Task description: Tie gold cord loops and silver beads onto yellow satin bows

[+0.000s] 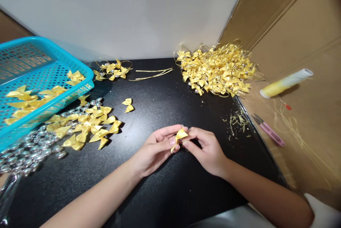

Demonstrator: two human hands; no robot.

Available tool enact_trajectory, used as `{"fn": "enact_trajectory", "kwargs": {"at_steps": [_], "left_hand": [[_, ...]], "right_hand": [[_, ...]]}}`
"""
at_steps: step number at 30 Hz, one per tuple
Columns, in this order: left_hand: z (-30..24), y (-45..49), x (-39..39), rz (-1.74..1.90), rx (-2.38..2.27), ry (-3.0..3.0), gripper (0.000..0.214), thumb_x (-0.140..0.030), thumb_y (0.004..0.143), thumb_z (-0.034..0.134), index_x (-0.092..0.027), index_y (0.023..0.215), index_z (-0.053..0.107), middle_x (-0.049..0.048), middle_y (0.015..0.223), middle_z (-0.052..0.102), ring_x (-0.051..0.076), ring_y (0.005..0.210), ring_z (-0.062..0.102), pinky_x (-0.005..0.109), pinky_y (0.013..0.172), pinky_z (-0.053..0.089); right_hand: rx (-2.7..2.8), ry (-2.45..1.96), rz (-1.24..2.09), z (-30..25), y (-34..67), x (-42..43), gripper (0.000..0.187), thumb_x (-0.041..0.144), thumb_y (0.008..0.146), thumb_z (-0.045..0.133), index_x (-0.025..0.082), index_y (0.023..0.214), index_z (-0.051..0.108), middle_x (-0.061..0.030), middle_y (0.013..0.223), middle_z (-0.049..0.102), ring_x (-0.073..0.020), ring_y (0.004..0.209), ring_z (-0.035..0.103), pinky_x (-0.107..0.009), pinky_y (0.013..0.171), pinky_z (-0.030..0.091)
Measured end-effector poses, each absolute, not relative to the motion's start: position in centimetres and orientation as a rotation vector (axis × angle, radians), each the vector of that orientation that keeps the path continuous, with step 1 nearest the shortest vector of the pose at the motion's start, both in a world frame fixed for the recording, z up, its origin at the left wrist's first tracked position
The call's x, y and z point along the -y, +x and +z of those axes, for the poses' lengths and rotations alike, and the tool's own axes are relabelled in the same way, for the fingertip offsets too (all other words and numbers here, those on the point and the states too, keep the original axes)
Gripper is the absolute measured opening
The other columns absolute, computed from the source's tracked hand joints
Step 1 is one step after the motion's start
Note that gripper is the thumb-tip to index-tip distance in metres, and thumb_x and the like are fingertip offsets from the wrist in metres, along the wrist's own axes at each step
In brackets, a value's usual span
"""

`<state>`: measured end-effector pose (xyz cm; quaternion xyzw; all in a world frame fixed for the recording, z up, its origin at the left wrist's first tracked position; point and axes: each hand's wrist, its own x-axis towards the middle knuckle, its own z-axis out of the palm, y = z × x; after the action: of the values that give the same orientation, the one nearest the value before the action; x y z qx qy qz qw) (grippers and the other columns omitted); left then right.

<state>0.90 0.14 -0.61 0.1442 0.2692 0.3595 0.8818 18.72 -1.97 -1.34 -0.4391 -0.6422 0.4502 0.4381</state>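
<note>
My left hand [160,146] pinches a yellow satin ribbon bow [181,134] between thumb and fingers, above the black table. Close against the bow, my right hand [206,149] is closed with thumb and forefinger pressed together; what lies between those fingertips is hidden. A single yellow bow [128,105] lies on the table beyond my left hand. Further left is a loose pile of yellow bows [92,125], partly resting on silver beads [29,149]. Several gold cords [151,74] lie near the wall.
A turquoise basket [89,75] with bows stands at left. Finished-looking bows with cord loops and beads form a large heap [218,69] at back right and a small group [114,69] at back left. Pink snips [270,132], a thread spool [286,83] and cord scraps [238,121] lie right.
</note>
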Motion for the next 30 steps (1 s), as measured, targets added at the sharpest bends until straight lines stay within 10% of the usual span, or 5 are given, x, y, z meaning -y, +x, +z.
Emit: {"fn": "enact_trajectory", "kwargs": {"at_steps": [30], "left_hand": [[-0.81, 1.29, 0.00, 0.770, -0.651, 0.468, 0.030, -0.018, 0.064, 0.087, -0.019, 0.093, 0.080, 0.0022, 0.069, 0.070, 0.008, 0.060, 0.055, 0.021, 0.063, 0.044]], "right_hand": [[1.583, -1.060, 0.930, -0.88, 18.37, 1.87, 0.009, 0.016, 0.082, 0.069, 0.022, 0.077, 0.065, -0.0020, 0.077, 0.066, -0.0159, 0.073, 0.063, -0.029, 0.069, 0.053]]}}
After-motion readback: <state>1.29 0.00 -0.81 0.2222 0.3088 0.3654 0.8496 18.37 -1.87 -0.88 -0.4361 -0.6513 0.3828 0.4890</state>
